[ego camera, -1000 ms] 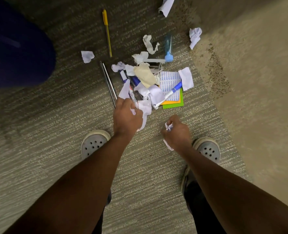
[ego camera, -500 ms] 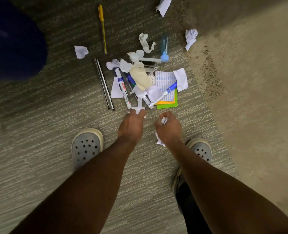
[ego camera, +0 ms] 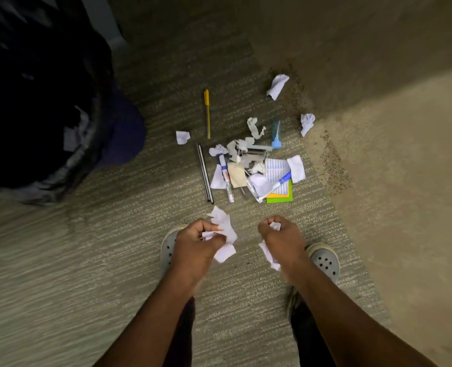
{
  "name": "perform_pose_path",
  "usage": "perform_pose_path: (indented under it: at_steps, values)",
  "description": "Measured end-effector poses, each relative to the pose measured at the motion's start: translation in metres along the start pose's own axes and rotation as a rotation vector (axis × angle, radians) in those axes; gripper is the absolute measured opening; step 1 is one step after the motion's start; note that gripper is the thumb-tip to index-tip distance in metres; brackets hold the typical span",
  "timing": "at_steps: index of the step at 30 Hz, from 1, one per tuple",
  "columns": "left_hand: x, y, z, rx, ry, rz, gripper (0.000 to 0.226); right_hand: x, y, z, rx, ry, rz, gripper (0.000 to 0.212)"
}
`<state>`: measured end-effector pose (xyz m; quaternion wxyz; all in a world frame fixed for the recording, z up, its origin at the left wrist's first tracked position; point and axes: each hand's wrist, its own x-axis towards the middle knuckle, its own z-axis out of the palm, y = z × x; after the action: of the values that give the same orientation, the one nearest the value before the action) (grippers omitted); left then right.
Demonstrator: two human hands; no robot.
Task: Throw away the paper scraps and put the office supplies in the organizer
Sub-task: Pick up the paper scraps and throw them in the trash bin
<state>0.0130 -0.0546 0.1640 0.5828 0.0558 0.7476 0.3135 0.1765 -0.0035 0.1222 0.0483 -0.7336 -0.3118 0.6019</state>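
Head view: we look straight down at a carpet [ego camera: 60, 260], with our left hand [ego camera: 195, 243] clenched round a bunch of white paper scraps [ego camera: 223, 231] that stick out above and beside the fingers, and our right hand [ego camera: 283, 239] clenched round a second wad of scraps [ego camera: 268, 254], with bits showing at the top of the fist and below it. Both hands hang above the carpet between our two grey clogs [ego camera: 324, 259]. Just beyond the hands lies the heap: a white marker [ego camera: 226, 178], a blue-capped marker [ego camera: 278, 185], green and orange sticky notes [ego camera: 282, 196], a printed sheet [ego camera: 275, 166], a beige scrap [ego camera: 236, 174] and more white scraps mixed in. A wire organizer [ego camera: 252, 152] lies tipped over at the heap's far side, with a blue-capped tube [ego camera: 275, 136] just beside it. Two dark pencils [ego camera: 205, 173] lie side by side along the heap's left, a yellow pen [ego camera: 207, 112] lies farther out, and loose scraps lie near the carpet's edge at a tan floor [ego camera: 405, 154]. A black-lined bin [ego camera: 34, 102] stands toward the far left corner.
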Motion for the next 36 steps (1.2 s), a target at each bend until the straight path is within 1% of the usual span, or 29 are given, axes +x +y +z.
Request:
perform_pose_path:
  at_steps: [2, 4, 6, 9, 11, 13, 15, 17, 19, 20, 22, 23, 24, 26, 27, 28, 29, 30, 31, 32, 34, 36]
  values:
    - [-0.027, 0.045, -0.022, -0.130, -0.048, 0.041, 0.038, -0.020, -0.040, 0.008, 0.068, -0.052, -0.024, 0.024]
    - [-0.052, 0.089, -0.046, -0.181, -0.057, 0.120, 0.033, -0.041, -0.087, 0.021, 0.126, -0.113, -0.083, 0.019]
    - [-0.076, 0.128, -0.073, -0.156, -0.034, 0.234, 0.020, -0.065, -0.135, 0.035, 0.156, -0.179, -0.188, 0.016]
    - [-0.103, 0.175, -0.113, -0.109, 0.027, 0.448, 0.019, -0.102, -0.206, 0.062, 0.193, -0.271, -0.379, 0.008]
    - [-0.110, 0.198, -0.139, -0.019, 0.198, 0.601, 0.021, -0.123, -0.245, 0.085, 0.228, -0.346, -0.473, 0.006]
    - [-0.104, 0.214, -0.163, 0.112, 0.394, 0.709, 0.019, -0.138, -0.276, 0.115, 0.229, -0.387, -0.571, 0.008]
    - [-0.088, 0.224, -0.182, 0.218, 0.556, 0.718, 0.012, -0.147, -0.300, 0.149, 0.209, -0.331, -0.665, 0.012]
    - [-0.066, 0.227, -0.196, 0.241, 0.641, 0.669, 0.010, -0.151, -0.317, 0.181, 0.153, -0.210, -0.807, 0.011]
    - [-0.043, 0.227, -0.209, 0.201, 0.650, 0.618, 0.017, -0.150, -0.325, 0.210, 0.080, -0.104, -0.961, 0.007]
    - [-0.031, 0.225, -0.215, 0.198, 0.663, 0.591, 0.020, -0.148, -0.327, 0.222, 0.061, -0.067, -1.006, 0.008]
    - [-0.009, 0.220, -0.223, 0.254, 0.704, 0.541, 0.016, -0.137, -0.325, 0.243, 0.039, -0.005, -1.064, 0.012]
    - [0.002, 0.215, -0.226, 0.289, 0.698, 0.515, 0.011, -0.127, -0.321, 0.251, -0.005, -0.021, -1.056, 0.017]
    - [0.013, 0.210, -0.229, 0.298, 0.655, 0.479, 0.004, -0.119, -0.317, 0.257, -0.110, -0.087, -1.000, 0.026]
    - [0.030, 0.198, -0.229, 0.289, 0.505, 0.374, 0.010, -0.100, -0.306, 0.263, -0.459, -0.259, -0.835, 0.047]
    - [0.037, 0.191, -0.230, 0.310, 0.450, 0.327, 0.020, -0.092, -0.300, 0.262, -0.635, -0.293, -0.822, 0.052]
    - [0.040, 0.187, -0.232, 0.359, 0.431, 0.295, 0.027, -0.090, -0.297, 0.258, -0.756, -0.288, -0.876, 0.052]
    - [0.043, 0.183, -0.234, 0.399, 0.446, 0.267, 0.032, -0.091, -0.295, 0.253, -0.796, -0.247, -0.970, 0.048]
    - [0.043, 0.182, -0.235, 0.430, 0.500, 0.257, 0.037, -0.094, -0.296, 0.245, -0.738, -0.181, -1.076, 0.041]
    - [0.042, 0.181, -0.235, 0.435, 0.571, 0.264, 0.042, -0.097, -0.296, 0.237, -0.614, -0.108, -1.151, 0.033]
    - [0.040, 0.181, -0.232, 0.412, 0.639, 0.297, 0.044, -0.099, -0.297, 0.228, -0.475, -0.031, -1.186, 0.027]
    - [0.034, 0.182, -0.222, 0.348, 0.748, 0.417, 0.043, -0.095, -0.291, 0.204, -0.265, 0.117, -1.153, 0.022]
    - [0.023, 0.177, -0.200, 0.320, 0.804, 0.595, 0.036, -0.084, -0.267, 0.179, -0.142, 0.225, -1.060, 0.019]
